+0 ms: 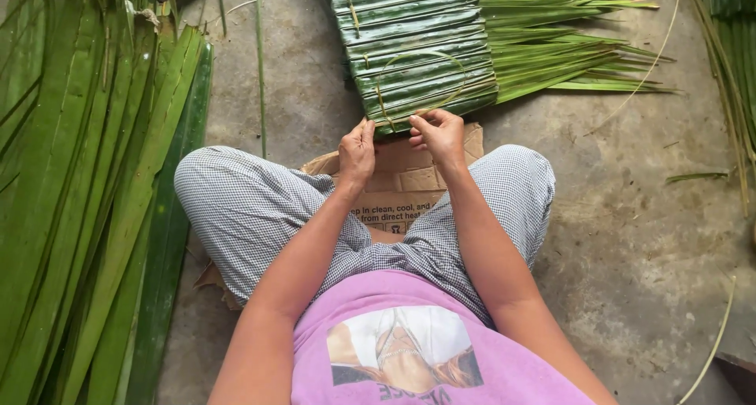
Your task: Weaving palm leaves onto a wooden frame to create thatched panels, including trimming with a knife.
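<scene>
Palm-leaf panel (413, 50) lies on the floor (630, 239) before the knees; left hand (357, 151) pinches its near edge, right hand (438, 134) grips a thin strip (417, 56). Keeping that strip taut seems wise.

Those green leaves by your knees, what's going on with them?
A person sits cross-legged on flattened cardboard on a concrete floor. Both hands, left hand and right hand, work at the near edge of a panel of folded palm leaves stitched with thin strips. A thin strip loops over the panel. Loose long leaves lie at the person's left.
</scene>
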